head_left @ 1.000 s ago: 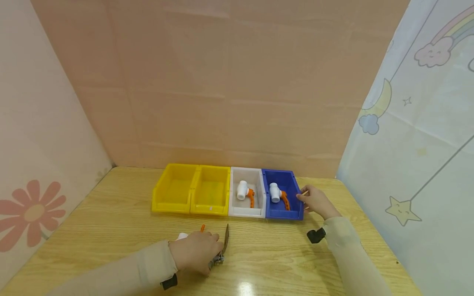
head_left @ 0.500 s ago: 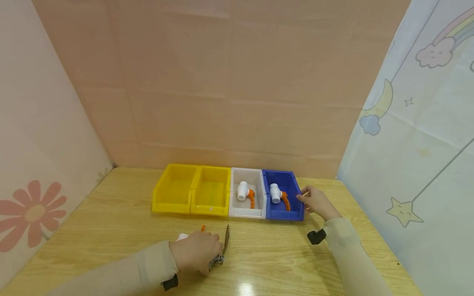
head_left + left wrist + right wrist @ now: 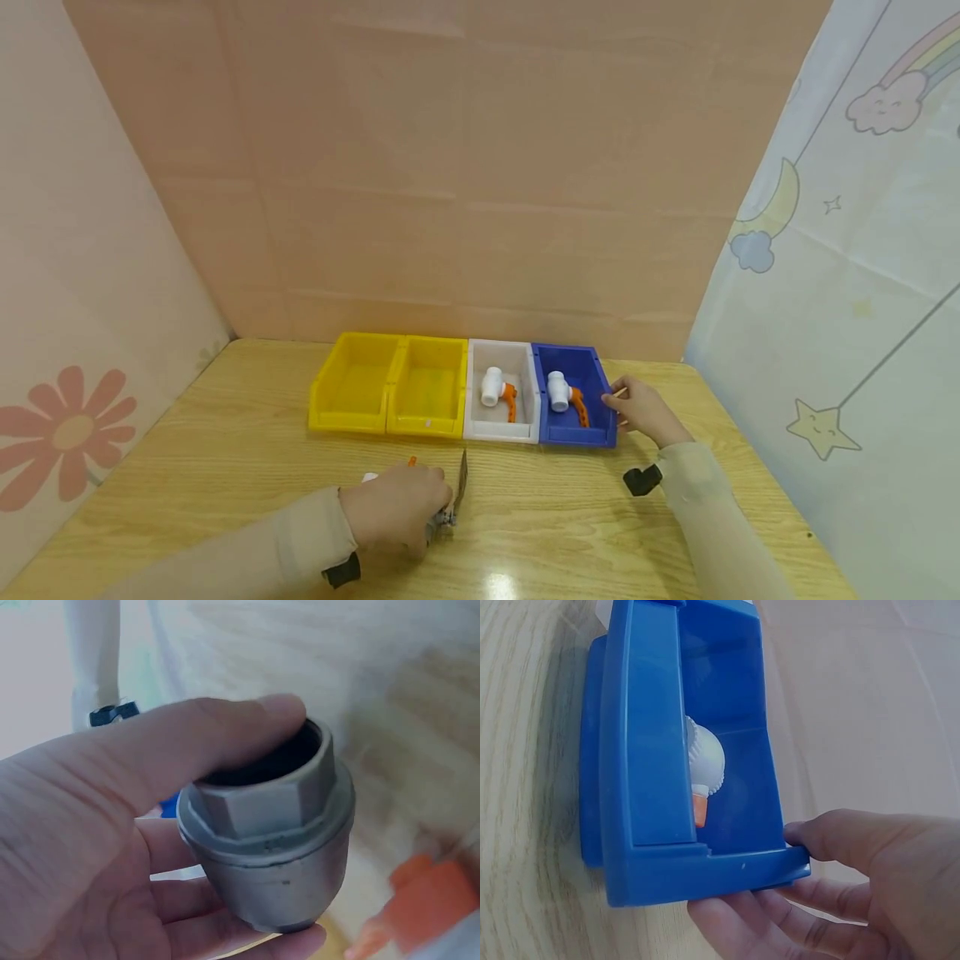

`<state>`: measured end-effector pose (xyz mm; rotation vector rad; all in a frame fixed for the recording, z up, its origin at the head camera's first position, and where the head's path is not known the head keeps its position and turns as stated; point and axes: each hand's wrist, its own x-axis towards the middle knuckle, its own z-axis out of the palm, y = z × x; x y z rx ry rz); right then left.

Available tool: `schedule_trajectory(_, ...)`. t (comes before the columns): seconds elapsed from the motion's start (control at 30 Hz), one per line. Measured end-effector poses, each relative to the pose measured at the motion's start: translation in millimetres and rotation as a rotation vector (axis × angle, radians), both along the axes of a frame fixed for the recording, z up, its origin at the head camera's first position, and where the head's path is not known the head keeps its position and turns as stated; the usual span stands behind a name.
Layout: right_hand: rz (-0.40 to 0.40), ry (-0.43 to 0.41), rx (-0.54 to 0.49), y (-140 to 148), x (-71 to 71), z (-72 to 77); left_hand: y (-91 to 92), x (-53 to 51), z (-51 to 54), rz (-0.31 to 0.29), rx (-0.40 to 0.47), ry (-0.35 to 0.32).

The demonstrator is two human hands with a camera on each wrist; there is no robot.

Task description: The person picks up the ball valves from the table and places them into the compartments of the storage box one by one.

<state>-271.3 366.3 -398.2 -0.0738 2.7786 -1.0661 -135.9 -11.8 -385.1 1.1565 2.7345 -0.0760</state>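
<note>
Currently, the left hand [image 3: 396, 508] grips a metal fitting [image 3: 274, 844] at the near side of the table [image 3: 562, 525], thumb across its open end, fingers curled around its body. The right hand [image 3: 647, 410] pinches the right wall of the blue bin [image 3: 577, 436], rightmost in the far row; a white valve [image 3: 558, 392] with an orange handle [image 3: 579, 407] lies inside.

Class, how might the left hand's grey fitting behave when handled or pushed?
The grey fitting looks metallic, so probably stiff and rather heavy for its size. Its round, tapering body would likely roll on its side, perhaps curving. The flat-faced collar might give a surer grip.
</note>
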Motion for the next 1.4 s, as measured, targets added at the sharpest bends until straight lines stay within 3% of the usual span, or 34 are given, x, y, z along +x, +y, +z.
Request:
schedule_trajectory(0.1,0.001,0.002,-0.001,-1,0.5,0.6,-2.5,-3.0,5.9,0.017,0.057,-0.035)
schedule_trajectory(0.3,0.013,0.006,0.003,0,0.2,1.2,-3.3,-9.4,27.0,0.099,0.055,0.040)
schedule_trajectory(0.4,0.016,0.006,0.001,0,-1.3,1.2,-3.9,-13.9,39.6,0.157,0.086,0.023)
schedule_trajectory(0.53,0.014,0.003,0.000,-1,-2.4,0.9,-6.6,-23.2,53.2,0.215,0.131,-0.022)
schedule_trajectory(0.73,0.013,0.000,0.007,-1,-2.1,2.0,-10.6,-41.3,64.2,0.237,0.127,0.029)
schedule_trajectory(0.93,0.014,-0.003,0.013,0,-2.2,1.3,-13.3,-61.5,66.3,0.283,0.132,0.007)
schedule_trajectory(1.23,0.017,-0.002,0.004,-2,-1.3,1.3,-16.2,-93.1,58.6,0.352,0.132,-0.012)
schedule_trajectory(1.4,0.019,-0.003,0.003,-1,-1.3,2.2,-19.6,-108.7,53.8,0.351,0.125,-0.031)
